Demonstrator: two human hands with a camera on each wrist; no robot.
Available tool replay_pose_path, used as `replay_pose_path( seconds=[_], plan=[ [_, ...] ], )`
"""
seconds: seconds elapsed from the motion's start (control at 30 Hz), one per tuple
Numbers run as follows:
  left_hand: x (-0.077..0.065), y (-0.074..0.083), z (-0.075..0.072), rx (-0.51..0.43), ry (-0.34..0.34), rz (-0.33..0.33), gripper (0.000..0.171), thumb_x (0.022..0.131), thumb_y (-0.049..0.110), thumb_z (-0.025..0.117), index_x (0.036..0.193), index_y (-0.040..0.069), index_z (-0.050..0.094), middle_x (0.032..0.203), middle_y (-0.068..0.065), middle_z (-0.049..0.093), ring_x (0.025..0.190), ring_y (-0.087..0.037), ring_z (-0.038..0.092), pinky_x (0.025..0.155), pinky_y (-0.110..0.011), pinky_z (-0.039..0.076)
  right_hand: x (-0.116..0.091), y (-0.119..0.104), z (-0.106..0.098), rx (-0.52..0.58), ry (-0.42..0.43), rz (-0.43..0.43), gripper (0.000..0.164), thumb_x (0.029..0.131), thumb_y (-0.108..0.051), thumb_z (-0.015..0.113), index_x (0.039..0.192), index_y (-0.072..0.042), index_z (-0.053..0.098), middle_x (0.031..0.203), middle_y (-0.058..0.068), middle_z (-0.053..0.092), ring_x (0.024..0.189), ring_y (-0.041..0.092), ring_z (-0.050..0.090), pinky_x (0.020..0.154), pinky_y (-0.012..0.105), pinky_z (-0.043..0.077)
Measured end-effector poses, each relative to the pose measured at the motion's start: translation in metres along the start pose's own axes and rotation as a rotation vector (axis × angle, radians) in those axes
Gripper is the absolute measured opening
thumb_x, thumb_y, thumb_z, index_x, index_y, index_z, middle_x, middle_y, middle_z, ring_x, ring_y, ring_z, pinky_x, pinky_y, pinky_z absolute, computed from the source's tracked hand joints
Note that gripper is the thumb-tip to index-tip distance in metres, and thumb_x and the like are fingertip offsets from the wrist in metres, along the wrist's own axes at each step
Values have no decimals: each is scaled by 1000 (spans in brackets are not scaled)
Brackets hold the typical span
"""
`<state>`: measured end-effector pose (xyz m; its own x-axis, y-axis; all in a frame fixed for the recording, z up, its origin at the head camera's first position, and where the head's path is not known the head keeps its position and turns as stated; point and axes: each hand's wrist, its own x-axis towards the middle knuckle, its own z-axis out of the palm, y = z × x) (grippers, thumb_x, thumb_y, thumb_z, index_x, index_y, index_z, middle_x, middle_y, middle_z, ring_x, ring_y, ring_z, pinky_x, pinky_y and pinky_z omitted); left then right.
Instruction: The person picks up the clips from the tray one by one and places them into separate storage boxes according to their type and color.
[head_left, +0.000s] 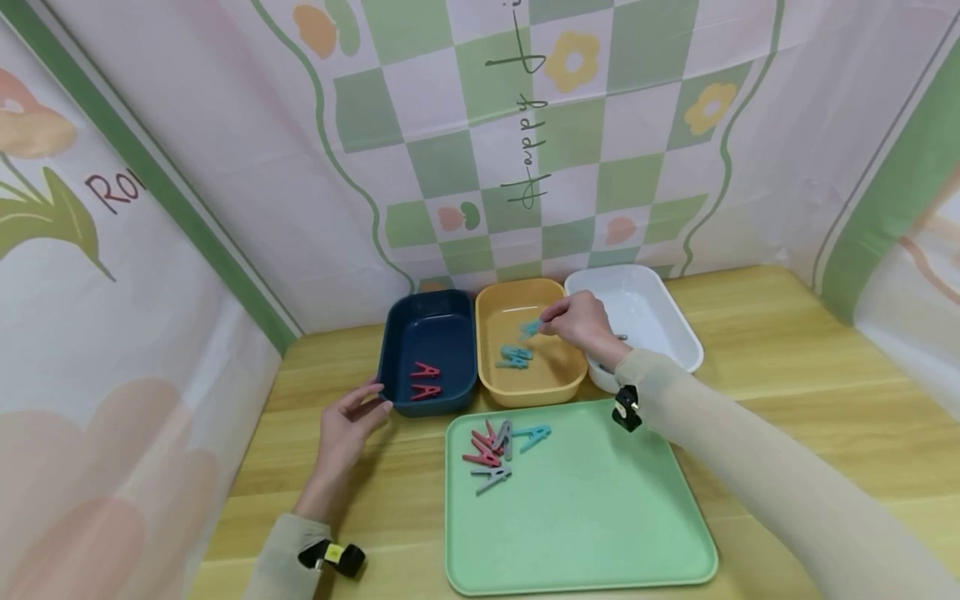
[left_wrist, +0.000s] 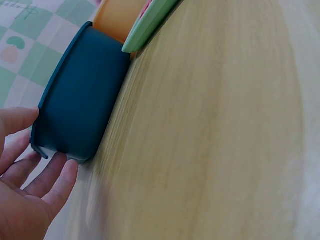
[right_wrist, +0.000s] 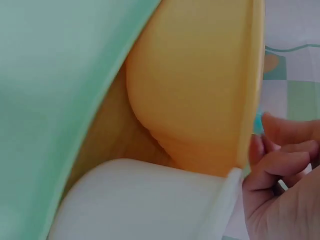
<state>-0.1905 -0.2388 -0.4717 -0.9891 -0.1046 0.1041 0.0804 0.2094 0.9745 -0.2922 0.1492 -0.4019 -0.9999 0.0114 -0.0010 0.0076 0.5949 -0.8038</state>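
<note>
"Happy" (head_left: 529,154), perhaps "Rol" (head_left: 114,191), on cloth (head_left: 442,167)

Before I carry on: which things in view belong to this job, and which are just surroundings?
Likely the job:
- blue clothespin in the right hand
- other clothespins
- green tray
- navy bin, yellow bin, white bin

Surroundings:
- wooden table
- patterned cloth
- black wrist devices

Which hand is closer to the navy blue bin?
Left: the left hand touches the navy blue bin at its near left corner; the right hand is over the yellow bin, farther right.
</note>
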Motion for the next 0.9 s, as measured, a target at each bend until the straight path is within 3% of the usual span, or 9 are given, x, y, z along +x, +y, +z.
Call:
replay_pose_path(
  seconds=[0.1, 0.2, 0.47, 0.7, 0.9],
  plan=[
    [0, -1, 0, 1, 3, 3, 35, 93, -2, 77, 128, -5, 70, 152, -15, 57, 123, -39, 65, 87, -27, 62, -4, -5, -4, 28, -29, 16, 21, 91, -11, 83, 108, 1, 80, 110, 16, 77, 104, 31, 66, 86, 36, 55],
    [0, 0, 1, 6, 3, 3, 36, 93, -1, 77, 128, -5, 70, 152, -15, 57, 123, -39, 66, 87, -26, 62, -10, -10, -9, 67, -47, 35, 24, 93, -14, 82, 112, 0, 79, 114, 17, 75, 103, 31, 65, 79, 34, 54],
    [0, 1, 0, 4, -5, -7, 36, 94, 0, 77, 129, -3, 70, 152, -12, 57, 123, -36, 66, 88, -28, 62, -31, -15, -19, 103, -81, -25, 25, 95, -17, 80, 114, -1, 78, 110, 13, 77, 102, 29, 65, 70, 30, 51],
    [0, 2, 0, 19, 11, -7, 36, 94, 0, 77, 129, -3, 70, 152, -14, 56, 124, -37, 65, 88, -25, 62, -57, -18, -21, 113, -117, -109, 22, 95, -13, 80, 111, 0, 79, 106, 13, 77, 103, 30, 68, 87, 38, 57],
    [-1, 4, 1, 14, 6, -9, 36, 94, -1, 76, 129, -4, 70, 152, -14, 56, 123, -37, 66, 89, -27, 62, -82, -13, -20, 77, -135, -171, 17, 93, -15, 81, 106, -5, 80, 100, 7, 77, 103, 30, 67, 84, 38, 55]
  ],
)
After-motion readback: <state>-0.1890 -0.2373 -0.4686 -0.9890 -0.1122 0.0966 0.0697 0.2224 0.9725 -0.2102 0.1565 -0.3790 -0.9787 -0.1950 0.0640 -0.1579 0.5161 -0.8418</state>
